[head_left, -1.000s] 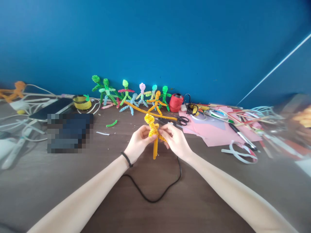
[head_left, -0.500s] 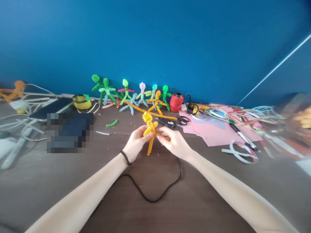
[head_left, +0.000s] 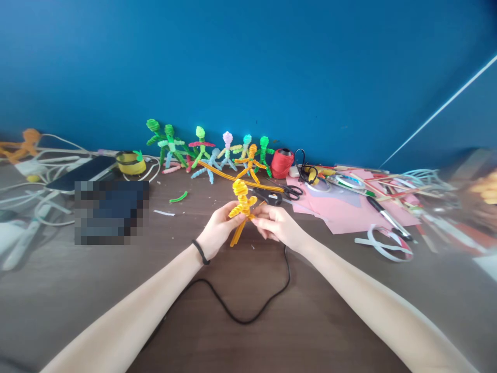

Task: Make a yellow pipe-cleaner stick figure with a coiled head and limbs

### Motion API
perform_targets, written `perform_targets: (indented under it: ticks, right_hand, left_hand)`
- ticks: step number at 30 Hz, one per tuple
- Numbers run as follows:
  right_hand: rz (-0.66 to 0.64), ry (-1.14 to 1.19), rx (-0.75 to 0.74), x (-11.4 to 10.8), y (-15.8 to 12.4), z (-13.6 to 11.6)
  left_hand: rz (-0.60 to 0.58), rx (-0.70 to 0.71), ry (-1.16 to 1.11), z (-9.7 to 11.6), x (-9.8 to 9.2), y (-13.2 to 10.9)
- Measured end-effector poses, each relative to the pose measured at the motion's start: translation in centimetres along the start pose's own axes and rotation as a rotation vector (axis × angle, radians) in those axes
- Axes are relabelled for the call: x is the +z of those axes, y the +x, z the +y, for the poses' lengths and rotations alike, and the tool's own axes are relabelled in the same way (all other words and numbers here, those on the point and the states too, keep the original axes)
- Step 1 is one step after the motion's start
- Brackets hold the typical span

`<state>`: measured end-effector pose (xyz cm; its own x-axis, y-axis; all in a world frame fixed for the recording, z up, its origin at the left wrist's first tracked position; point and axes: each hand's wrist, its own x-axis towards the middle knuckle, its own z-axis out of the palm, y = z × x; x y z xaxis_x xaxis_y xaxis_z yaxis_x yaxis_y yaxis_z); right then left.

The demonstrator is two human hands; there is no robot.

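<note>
Between my hands is a yellow-orange pipe cleaner figure with a coiled head and short wound arms. My left hand pinches its body from the left, with a black band round the wrist. From the other side, the fingers of my right hand are closed on the figure's lower right part, and partly hide it. Straight, unwound stems hang down from the figure toward the left. Just beyond my right hand lies a black-handled tool beside black scissors.
Several finished pipe cleaner figures lean along the blue wall, with loose orange stems before them. A red roll, pink paper and a marker lie right. Phones and cables are left; a black cord curves nearer me.
The figure's head has tilted right and its hanging stems have swung left. My right fingers have shifted their hold; the orange stem end at their right is no longer visible.
</note>
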<state>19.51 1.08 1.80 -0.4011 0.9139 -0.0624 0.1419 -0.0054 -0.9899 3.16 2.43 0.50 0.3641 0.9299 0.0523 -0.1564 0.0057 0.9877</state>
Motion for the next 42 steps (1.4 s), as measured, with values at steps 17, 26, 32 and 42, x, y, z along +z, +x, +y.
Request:
perform_targets:
  ticks: [17, 26, 32, 42]
  right_hand:
    - [0.087, -0.265, -0.139, 0.5, -0.3, 0.2]
    - [0.22, -0.387, -0.177, 0.9, -0.5, 0.2]
    - [0.252, -0.463, -0.241, 1.3, -0.7, 0.4]
    - [0.19, -0.207, -0.265, 1.2, -0.4, 0.8]
  left_hand:
    - [0.078, -0.024, 0.231, 1.2, 0.4, 0.0]
    - [0.131, -0.012, 0.241, 1.2, 0.6, -0.1]
    - [0.131, -0.005, 0.172, 1.0, 0.4, -0.1]
    - [0.004, -0.07, -0.218, 0.6, 0.1, 0.0]
